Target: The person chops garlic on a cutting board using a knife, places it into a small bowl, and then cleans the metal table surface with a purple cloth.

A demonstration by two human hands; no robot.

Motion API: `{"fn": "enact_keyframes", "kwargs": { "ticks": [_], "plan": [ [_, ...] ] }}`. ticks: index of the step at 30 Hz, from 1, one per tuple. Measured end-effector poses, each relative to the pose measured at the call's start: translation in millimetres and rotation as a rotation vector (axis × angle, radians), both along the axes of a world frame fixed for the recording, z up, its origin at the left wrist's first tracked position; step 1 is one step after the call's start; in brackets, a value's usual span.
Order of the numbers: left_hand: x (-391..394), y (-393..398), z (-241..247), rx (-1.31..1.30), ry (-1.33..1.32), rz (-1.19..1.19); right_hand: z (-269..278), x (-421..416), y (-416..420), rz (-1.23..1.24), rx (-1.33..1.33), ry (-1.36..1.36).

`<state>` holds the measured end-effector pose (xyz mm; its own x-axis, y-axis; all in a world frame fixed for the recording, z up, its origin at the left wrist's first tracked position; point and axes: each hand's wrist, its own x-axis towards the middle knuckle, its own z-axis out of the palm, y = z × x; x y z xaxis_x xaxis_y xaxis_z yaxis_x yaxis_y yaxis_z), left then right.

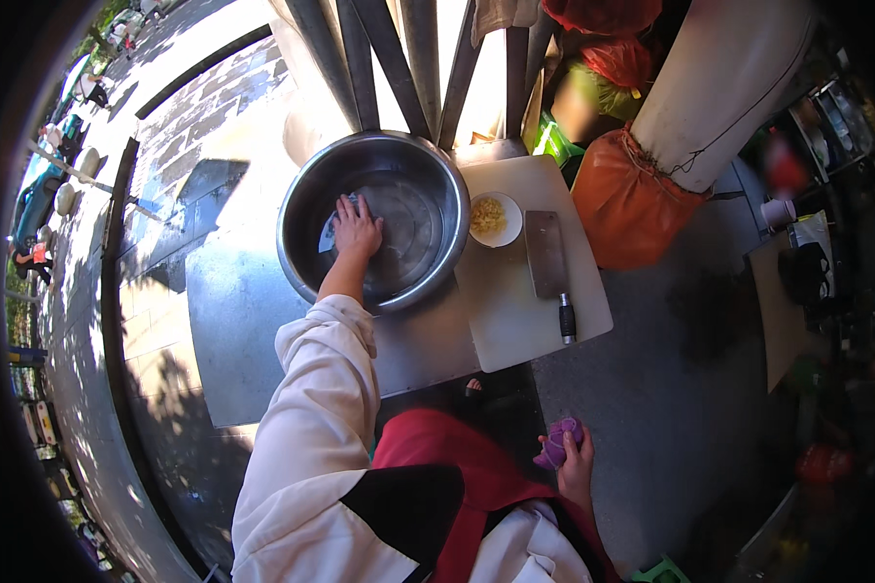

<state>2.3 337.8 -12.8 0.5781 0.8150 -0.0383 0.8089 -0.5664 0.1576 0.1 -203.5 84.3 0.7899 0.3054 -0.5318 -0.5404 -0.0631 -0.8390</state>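
Observation:
My left hand (356,227) reaches down into a wide stainless steel basin (448,248), its fingers over a pale blue-and-white cloth or sheet (327,237). The palm side is hidden, so whether the fingers grip that piece is unclear. Inside the basin the bottom looks wet and shiny. Low at my right side, my right hand (577,459) holds a crumpled purple cloth-like bundle (557,442). To the right of the basin lies a white cutting board (496,306). It carries a white bowl (509,232) of chopped yellowish food (487,215) and a cleaver (547,255) with a black handle.
The basin and board rest on a metal-topped table (423,342). Metal bars (423,65) rise behind the basin. An orange bag (627,211) is tied around a thick white post (714,87) beyond the board. Paved ground (160,306) stretches left towards people and vehicles.

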Motion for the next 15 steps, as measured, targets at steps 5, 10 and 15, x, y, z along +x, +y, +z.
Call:
{"fn": "enact_keyframes", "kwargs": {
  "ticks": [5,10,15],
  "plan": [
    [39.2,-22.3,-22.2,-0.042,-0.099,-0.53,2.9,-8.7,17.2,-0.124,-0.053,0.115],
    [36.7,-8.4,-25.4,-0.012,0.006,-0.615,2.9,-15.7,45.5,-0.065,-0.058,-0.019],
    [33.9,8.4,-45.5,-0.027,-0.216,-0.176,11.2,-16.8,56.5,-0.013,-0.081,-0.019]
  ]
}}
